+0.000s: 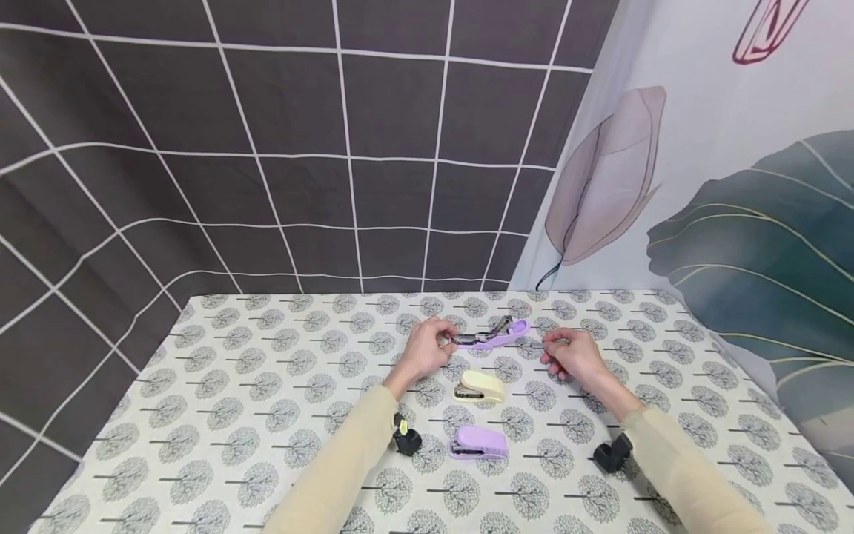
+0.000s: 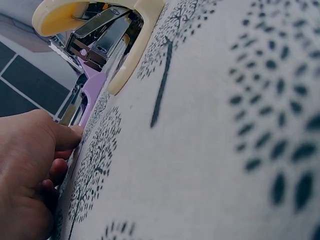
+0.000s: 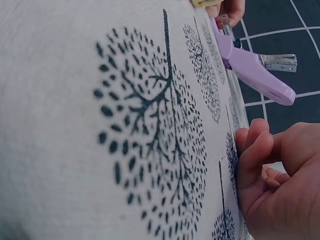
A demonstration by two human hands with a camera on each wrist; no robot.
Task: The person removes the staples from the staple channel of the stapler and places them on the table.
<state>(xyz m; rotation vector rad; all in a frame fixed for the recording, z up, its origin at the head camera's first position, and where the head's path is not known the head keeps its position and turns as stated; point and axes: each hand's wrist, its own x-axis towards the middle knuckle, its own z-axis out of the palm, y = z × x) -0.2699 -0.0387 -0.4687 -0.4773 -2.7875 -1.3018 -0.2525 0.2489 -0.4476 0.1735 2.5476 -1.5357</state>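
Note:
An opened purple stapler (image 1: 510, 334) lies toward the back of the table, its top swung back and its metal magazine tilted up. The thumb and fingers of my left hand (image 1: 429, 347) pinch its left end. To the right of it, my right hand (image 1: 572, 354) has thumb and index finger together on a small grey strip (image 1: 537, 345) that looks like a row of staples. In the right wrist view the fingers (image 3: 255, 150) hide that strip. The purple stapler (image 3: 250, 67) shows its raised metal part there.
Nearer me lie a cream stapler (image 1: 482, 386) and a second purple stapler (image 1: 479, 443), both between my forearms. The table wears a tree-print cloth (image 1: 267, 415). A dark gridded curtain (image 1: 293, 185) hangs behind, and a leaf-patterned one (image 1: 734, 245) at right.

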